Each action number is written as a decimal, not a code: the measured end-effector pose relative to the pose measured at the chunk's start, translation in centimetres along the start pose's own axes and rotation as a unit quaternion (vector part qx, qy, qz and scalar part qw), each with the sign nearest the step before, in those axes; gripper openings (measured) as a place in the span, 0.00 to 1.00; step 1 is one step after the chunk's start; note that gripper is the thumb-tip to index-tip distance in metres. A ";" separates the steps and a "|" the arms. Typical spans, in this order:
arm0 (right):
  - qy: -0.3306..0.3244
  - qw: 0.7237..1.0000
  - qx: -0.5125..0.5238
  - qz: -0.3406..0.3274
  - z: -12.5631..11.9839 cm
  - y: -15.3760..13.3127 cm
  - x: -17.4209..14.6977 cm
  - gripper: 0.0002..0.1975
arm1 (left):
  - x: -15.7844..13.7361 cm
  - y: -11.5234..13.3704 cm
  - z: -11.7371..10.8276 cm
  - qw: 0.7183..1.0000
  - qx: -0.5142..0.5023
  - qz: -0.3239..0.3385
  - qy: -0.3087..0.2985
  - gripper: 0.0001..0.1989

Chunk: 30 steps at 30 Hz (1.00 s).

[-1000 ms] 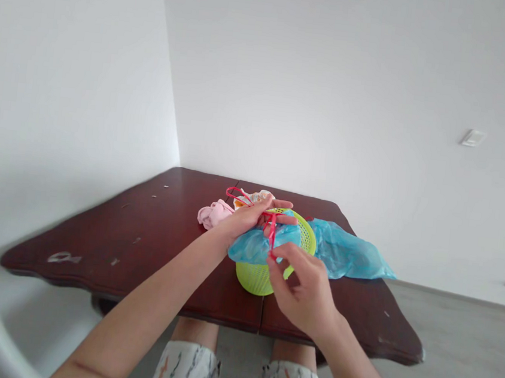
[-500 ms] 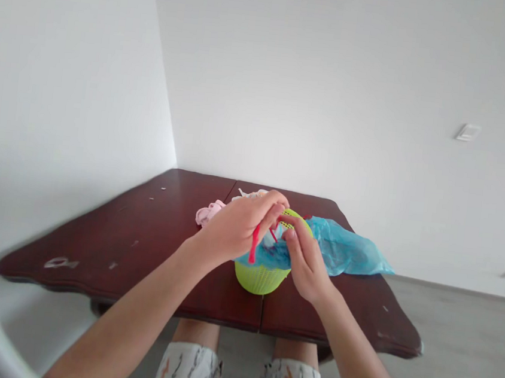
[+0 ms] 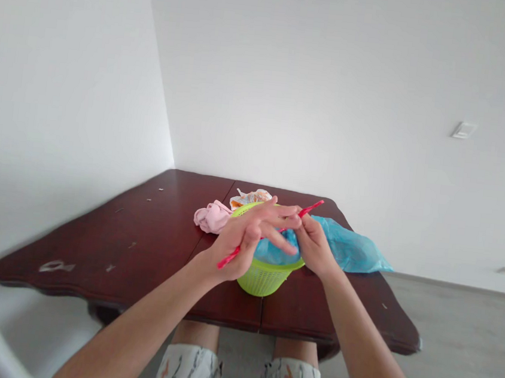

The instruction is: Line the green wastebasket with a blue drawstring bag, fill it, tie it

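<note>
Fingers of the left hand (image 3: 238, 235): spread wide; I can't tell if the thumb squeezes.
Fingers of the right hand (image 3: 314, 243): pinching the red strip (image 3: 311, 208).
Red strip: runs across both hands, above the green basket (image 3: 265, 280).
Slip: it might slide off the left hand, because those fingers don't curl round it.
Snap: a hard tug might break it, since it looks thin.
Green basket: sits near the middle of the table (image 3: 138, 249); a bump might tip it.
Blue plastic (image 3: 268, 252): inside, below the hands; fingers might snag it.
</note>
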State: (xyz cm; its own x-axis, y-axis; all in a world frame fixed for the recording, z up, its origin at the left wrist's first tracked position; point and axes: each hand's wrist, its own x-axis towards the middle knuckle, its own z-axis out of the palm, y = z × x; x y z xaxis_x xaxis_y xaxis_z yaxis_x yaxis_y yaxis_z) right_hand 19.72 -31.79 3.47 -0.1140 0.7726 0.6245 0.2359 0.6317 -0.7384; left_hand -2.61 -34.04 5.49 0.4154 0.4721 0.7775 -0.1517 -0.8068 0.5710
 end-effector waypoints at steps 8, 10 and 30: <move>0.055 0.977 -0.149 0.144 -2.9 3.0 0.9 0.39 | -3.8 -1.0 0.8 0.963 0.029 -0.261 0.059 0.23; 0.001 0.981 -0.131 0.143 -2.1 2.3 0.2 0.34 | -3.3 -1.2 0.2 0.961 0.093 -0.258 0.034 0.21; 0.340 0.852 -0.345 -0.201 -9.4 0.4 14.7 0.17 | -11.8 -12.5 -3.5 0.980 0.127 -0.139 0.065 0.41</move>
State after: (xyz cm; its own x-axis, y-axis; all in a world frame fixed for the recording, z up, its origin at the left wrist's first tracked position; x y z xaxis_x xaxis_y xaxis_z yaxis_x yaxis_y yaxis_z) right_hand 27.22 -20.78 14.70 0.2114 0.1394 0.9674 0.8469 0.4680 -0.2526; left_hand -8.73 -28.30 -9.87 0.2892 0.7137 0.6380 0.1866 -0.6957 0.6937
